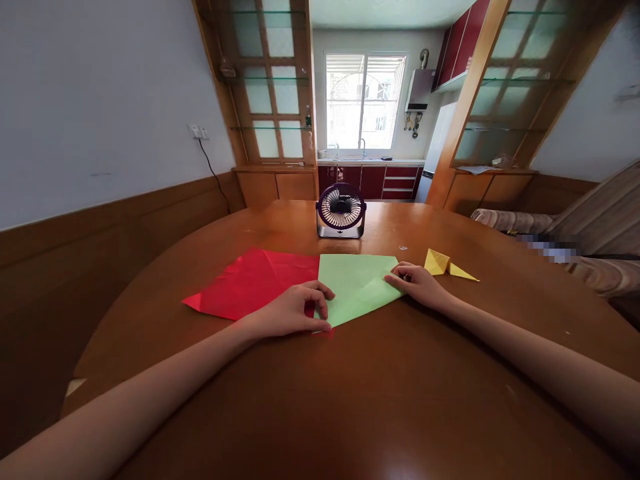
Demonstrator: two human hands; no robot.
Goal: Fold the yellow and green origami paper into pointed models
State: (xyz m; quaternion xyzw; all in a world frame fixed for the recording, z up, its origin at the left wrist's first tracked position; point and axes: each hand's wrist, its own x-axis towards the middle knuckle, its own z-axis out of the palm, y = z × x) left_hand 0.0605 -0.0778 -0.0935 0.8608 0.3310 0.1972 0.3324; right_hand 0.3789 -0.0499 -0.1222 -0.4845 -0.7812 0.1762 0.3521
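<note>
A sheet of light green paper (357,287) lies on the table in front of me, its right side slanted to a corner. My left hand (293,310) rests at its lower left corner, fingers loosely bent and the thumb apart from them. At the right edge of the green sheet, my right hand (417,283) pinches the paper between thumb and fingers. Red paper (255,280) lies to the left, meeting the green sheet's left edge; my left hand covers part of it. Just beyond my right hand sits a folded yellow paper piece (438,262) with a pointed end.
A small purple desk fan (341,208) stands on the wooden table (350,400), behind the papers. A black cord (213,170) hangs from a wall socket at the left. Off the table's right side is a striped couch (600,213).
</note>
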